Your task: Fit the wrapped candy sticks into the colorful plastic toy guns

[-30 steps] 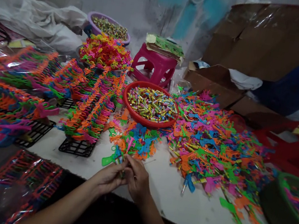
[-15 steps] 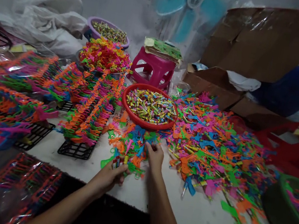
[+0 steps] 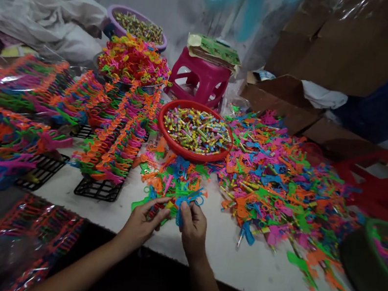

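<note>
Blue plastic toy (image 3: pixel 187 203) sits pinched in my right hand (image 3: pixel 193 227); my left hand (image 3: pixel 141 223) grips small sticks (image 3: pixel 154 211). The loose pile (image 3: pixel 173 182) at twelve o'clock could snag it.

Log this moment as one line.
left hand: holds small tubes | right hand: holds blue toy | red bowl: behind hands
</note>
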`<state>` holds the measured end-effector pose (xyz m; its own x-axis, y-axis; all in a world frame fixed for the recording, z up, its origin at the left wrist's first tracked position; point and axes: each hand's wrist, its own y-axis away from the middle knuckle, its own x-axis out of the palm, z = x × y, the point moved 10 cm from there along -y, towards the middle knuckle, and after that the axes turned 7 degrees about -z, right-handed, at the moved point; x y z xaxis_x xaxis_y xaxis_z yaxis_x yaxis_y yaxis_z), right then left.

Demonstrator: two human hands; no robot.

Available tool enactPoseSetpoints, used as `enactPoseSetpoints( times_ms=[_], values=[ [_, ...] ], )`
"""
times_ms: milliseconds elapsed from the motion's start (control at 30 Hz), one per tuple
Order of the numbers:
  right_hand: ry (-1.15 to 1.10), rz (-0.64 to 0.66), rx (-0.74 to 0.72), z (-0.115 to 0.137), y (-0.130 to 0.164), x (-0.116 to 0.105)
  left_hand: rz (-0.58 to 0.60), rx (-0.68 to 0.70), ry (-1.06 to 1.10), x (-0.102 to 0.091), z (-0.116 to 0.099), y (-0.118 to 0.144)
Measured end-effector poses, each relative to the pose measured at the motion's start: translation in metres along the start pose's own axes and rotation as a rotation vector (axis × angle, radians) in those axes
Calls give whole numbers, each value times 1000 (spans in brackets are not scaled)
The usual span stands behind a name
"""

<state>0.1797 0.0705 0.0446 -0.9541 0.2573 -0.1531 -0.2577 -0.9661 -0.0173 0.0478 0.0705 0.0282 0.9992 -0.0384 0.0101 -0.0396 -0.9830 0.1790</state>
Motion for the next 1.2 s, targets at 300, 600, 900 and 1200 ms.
enactPoseSetpoints(
  times_ms=[300,600,900,1200],
  values=[
    [29,1,-56,13,5,-2,-22,271,-187,-7,-23,1],
    [83,-4,-123,15,11,-3,26,410,-291,-3,-37,6],
    [86,-80,-156,17,18,-10,119,355,-279,5,-34,13],
    [205,-325,-85,9,-27,-85,-8,-11,-43,6,6,-3]
  ],
)
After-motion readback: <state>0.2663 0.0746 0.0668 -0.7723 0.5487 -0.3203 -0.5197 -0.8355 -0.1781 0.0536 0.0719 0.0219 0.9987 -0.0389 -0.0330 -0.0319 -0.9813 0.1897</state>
